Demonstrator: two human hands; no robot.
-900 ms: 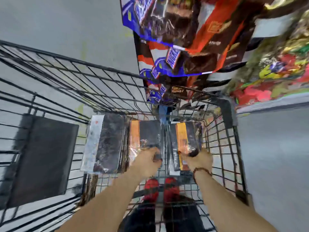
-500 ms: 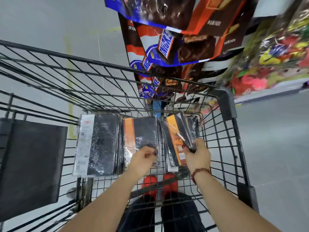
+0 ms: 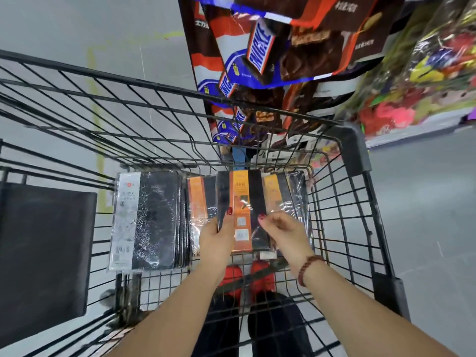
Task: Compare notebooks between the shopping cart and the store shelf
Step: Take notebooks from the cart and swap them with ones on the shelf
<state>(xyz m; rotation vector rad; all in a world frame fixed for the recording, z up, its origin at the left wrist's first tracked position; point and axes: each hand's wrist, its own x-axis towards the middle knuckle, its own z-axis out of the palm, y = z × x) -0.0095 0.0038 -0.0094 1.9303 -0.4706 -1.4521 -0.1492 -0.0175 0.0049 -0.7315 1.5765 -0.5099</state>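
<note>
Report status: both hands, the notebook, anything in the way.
Left hand and right hand both gripping one orange-banded notebook, lifted over cart stacks. Nothing blocking.

Orange-and-black notebook [image 3: 243,212], black wire cart [image 3: 358,161].

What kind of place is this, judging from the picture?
Most likely a shop or supermarket aisle. A wire shopping cart holds plastic-wrapped notebooks, and packaged chocolate snacks hang on a display just ahead.
</note>
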